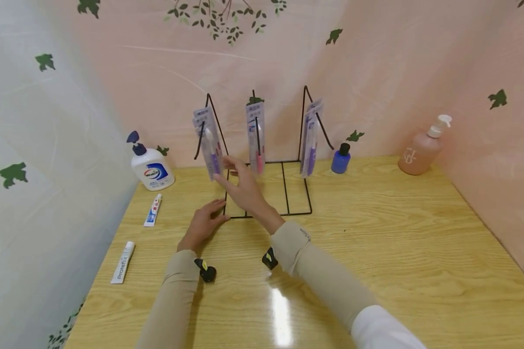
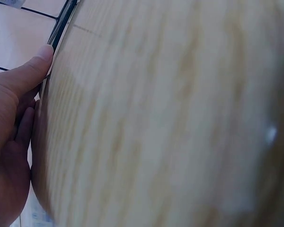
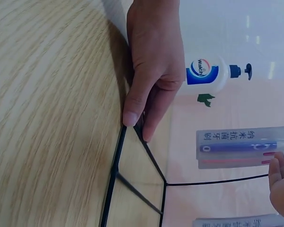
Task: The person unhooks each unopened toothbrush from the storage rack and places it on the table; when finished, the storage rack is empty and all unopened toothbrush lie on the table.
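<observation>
While my left hand (image 1: 202, 224) presses the front left corner of the black wire rack (image 1: 284, 194) with thumb and fingers straight, my right hand (image 1: 243, 186) reaches up, fingers loose and holding nothing, fingertips just at the left toothbrush pack (image 1: 210, 145); three hooks on one rack, each with flat clear blister packs; middle pack (image 1: 256, 138) has a pink brush, right pack (image 1: 310, 140) purple; two toothpaste tubes (image 1: 153, 210) lie flat at the left of the glossy wood-grain table (image 1: 397, 242); one white pump bottle (image 1: 150, 167), one small blue bottle (image 1: 340, 159), one pink pump bottle (image 1: 421, 150) at the back.
</observation>
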